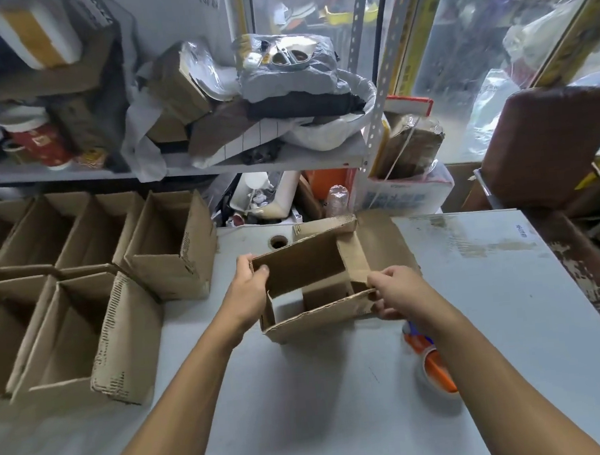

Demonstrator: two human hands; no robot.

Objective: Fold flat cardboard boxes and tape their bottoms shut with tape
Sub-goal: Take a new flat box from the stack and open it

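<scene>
While the left hand [250, 276] grips the box [318, 284] at its nine o'clock edge and the right hand [394, 291] pinches the three o'clock corner, mid-table, flaps seem half-folded, so next comes closing them and reaching for the tape [432, 365] at five o'clock.

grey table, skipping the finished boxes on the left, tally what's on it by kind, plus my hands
half-folded box: 1
tape dispenser: 1
hands: 2, left hand and right hand, both holding the box
total: 4
</scene>
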